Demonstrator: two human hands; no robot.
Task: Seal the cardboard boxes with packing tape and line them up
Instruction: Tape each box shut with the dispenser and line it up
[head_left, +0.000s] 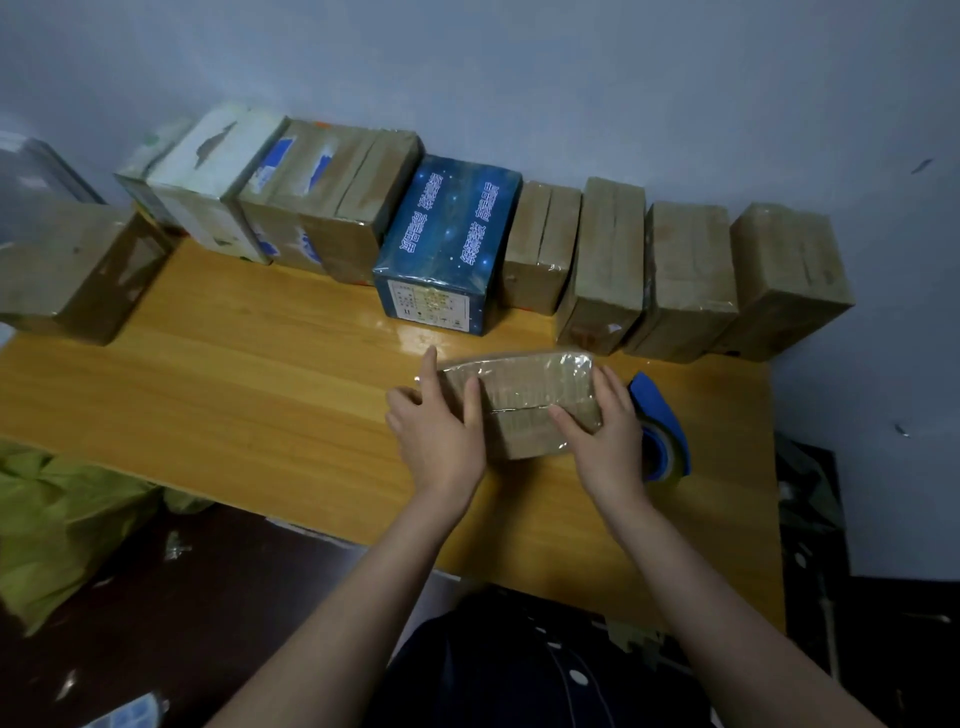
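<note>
Two risks, both judgement.

(1) Slip: the small taped box (524, 395) is wrapped in glossy clear tape and held only by its ends, so it could slide out on lifting. Film at its left end looks loose and may stick to the fingers.

(2) Knock: the blue tape dispenser (665, 421) lies just beside the right grip (605, 431), and a sideways move could shove it towards the edge of the surface (234, 374). Farther back, the row of sealed boxes (691, 270) along the wall looks tightly packed, so a careless placement may push its neighbours askew.

Pose: both forearms reach in from the near edge.
- Left grip (439, 431) clasps the box's left end, thumb across the top, index finger straight.
- Right grip clasps the right end, thumb near the flap seam.

The box rests flat on the surface, in front of the row.
</note>
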